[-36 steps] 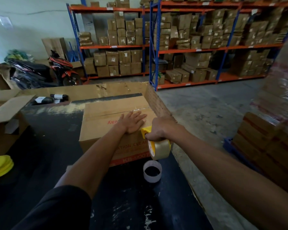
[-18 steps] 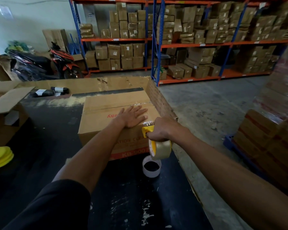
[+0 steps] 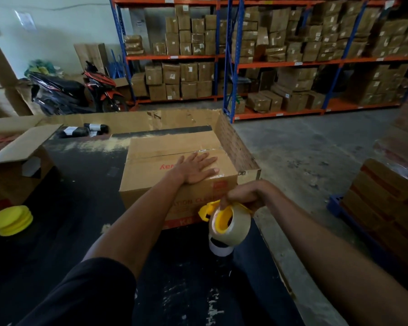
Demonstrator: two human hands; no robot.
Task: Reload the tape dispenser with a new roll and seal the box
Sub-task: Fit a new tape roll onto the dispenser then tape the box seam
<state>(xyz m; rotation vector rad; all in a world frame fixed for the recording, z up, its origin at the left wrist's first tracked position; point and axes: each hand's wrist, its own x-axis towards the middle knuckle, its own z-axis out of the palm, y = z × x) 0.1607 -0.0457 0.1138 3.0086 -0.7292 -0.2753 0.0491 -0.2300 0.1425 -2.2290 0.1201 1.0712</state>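
A stack of yellow discs (image 3: 10, 221) sits at the far left of a dark counter (image 3: 80, 208). Toward the middle, a closed cardboard box (image 3: 160, 161) rests on the counter. The left hand (image 3: 194, 168) lies flat on the box top, fingers spread open. Just right of the box's near corner, the right hand (image 3: 245, 196) has its fingers closed around a yellow tape dispenser (image 3: 212, 209) carrying a clear tape roll (image 3: 236, 228), held above the counter. An empty white tape core (image 3: 220, 248) lies directly beneath.

one box (image 3: 174, 161), one tape dispenser (image 3: 229, 222), two hands (image 3: 196, 169)
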